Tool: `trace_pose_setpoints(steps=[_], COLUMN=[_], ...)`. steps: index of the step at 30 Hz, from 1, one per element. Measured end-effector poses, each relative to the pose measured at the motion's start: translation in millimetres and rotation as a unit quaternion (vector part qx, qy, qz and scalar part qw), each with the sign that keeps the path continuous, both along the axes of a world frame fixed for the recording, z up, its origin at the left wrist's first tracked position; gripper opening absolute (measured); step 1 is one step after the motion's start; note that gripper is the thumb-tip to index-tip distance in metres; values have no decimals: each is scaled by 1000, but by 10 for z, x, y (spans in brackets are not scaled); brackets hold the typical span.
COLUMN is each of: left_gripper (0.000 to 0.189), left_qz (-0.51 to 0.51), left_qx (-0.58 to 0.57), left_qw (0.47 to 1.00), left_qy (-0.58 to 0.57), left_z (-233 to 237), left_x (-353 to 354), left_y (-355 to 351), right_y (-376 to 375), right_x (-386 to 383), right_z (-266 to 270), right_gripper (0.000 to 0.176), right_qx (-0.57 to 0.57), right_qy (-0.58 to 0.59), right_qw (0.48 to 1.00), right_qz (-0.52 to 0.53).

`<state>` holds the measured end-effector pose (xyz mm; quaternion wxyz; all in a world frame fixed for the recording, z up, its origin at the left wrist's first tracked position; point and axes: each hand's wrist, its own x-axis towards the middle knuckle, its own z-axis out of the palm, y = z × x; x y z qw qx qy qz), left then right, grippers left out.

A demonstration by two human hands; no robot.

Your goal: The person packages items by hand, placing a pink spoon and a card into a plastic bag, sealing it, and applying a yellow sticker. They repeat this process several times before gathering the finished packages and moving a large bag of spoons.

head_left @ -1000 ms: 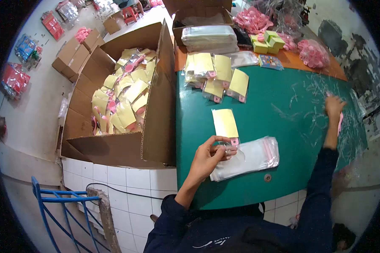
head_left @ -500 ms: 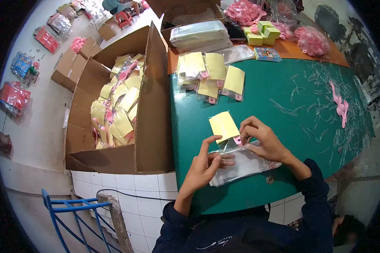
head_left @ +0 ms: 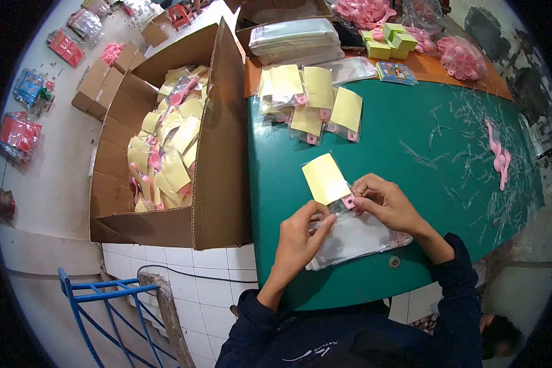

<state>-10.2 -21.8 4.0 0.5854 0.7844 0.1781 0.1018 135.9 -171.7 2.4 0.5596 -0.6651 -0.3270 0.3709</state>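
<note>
Pinching from both sides, the person's two hands meet at the lower end of a clear plastic packet that holds a pale yellow rectangular card. The right hand has thumb and forefinger closed on the small pink plastic tab at the packet's near corner. The left hand has its fingertips pressed on the clear open end of the packet just beside that tab, with the thumb tucked under. The packet lies tilted on the green table top, card end pointing away from the person, and its near end overlaps a flat stack of empty clear plastic bags that lies under both hands at the table's near edge.

Farther back on the table, well apart from the hands, a loose heap of filled yellow-card packets lies fanned out. To its left a large open brown cardboard box stands against the table edge, filled with more of the same packets. A few pink plastic spoons lie near the right edge among thin clear plastic strips. At the far end sit a thick pile of clear bags, small yellow-green cubes and a bag of pink pieces.
</note>
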Motion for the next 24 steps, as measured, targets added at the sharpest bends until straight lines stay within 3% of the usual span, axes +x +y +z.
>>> trace_pose_setpoints(steps=[7,9,13,16,19,22,24], left_gripper=[16,18,32,40,32,28,29], left_qz=[34,38,72,61,57,20,24], left_qx=[34,-6,-85,-78,-48,-26,-48], left_qw=[999,999,994,995,997,999,999], left_qy=[18,20,0,6,8,7,-8], left_z=[24,-88,-68,-100,-111,-78,-46], left_x=[29,29,55,43,45,30,16], left_y=[-6,3,-25,-17,-24,-3,-1], right_y=[70,74,90,89,90,75,3], right_x=[-77,-84,-110,-107,-107,-88,14], right_z=[-88,-95,-47,-43,-95,-2,30], right_gripper=[14,15,19,22,31,33,30], right_qx=[-3,0,-3,-2,-4,-95,-71], right_qy=[53,45,41,40,38,-69,-204], right_qw=[996,995,994,996,996,991,974], right_qz=[-73,-87,-103,-84,-78,-62,-62])
